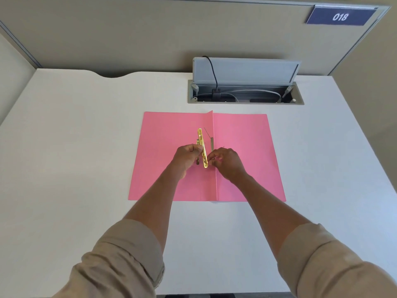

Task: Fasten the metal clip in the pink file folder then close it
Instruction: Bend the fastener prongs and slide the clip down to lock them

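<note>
A white desk (86, 147) stands within beige partition walls (129, 35). At its far edge an open grey cable box (245, 91) holds a black plug (216, 91) and grey cables (257, 92). A blue sign (340, 16) reads 018.

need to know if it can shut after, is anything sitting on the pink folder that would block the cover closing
Only the work itself: the gold metal clip bar is raised off the pink folder in the left hand, with the right hand at its near end. No other object lies on either cover.
</note>
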`<state>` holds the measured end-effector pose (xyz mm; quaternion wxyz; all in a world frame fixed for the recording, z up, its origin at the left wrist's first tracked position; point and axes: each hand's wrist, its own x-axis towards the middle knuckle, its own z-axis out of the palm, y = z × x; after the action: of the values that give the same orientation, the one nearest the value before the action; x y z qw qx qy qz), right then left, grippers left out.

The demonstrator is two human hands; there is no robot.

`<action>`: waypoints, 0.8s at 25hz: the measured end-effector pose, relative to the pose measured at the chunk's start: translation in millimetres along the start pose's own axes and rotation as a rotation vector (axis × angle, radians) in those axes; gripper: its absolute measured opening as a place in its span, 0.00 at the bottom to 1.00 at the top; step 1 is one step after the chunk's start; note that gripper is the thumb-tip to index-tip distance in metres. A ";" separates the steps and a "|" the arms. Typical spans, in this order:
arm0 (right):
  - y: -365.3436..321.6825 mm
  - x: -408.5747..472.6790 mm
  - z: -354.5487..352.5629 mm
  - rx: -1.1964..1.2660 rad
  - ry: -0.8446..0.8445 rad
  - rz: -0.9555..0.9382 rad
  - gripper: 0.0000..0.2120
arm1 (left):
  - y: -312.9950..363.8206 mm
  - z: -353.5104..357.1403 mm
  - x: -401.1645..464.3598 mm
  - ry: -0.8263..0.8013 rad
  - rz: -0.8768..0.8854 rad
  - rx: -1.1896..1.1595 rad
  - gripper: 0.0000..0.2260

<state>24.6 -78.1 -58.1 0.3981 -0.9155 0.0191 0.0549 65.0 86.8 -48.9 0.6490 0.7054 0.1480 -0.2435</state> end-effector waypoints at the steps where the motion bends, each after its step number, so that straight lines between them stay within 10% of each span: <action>1: 0.3 0.4 0.3 0.015 0.003 0.015 0.07 | 0.4 0.5 0.2 -0.002 -0.004 -0.001 0.06; 20: 0.3 4.9 -16.8 0.198 0.019 0.080 0.09 | 1.7 11.7 1.5 0.032 0.039 0.016 0.10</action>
<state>30.9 -90.5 -47.5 0.4838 -0.8707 0.0650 0.0598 65.4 74.9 -48.7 0.6454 0.7172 0.1428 -0.2207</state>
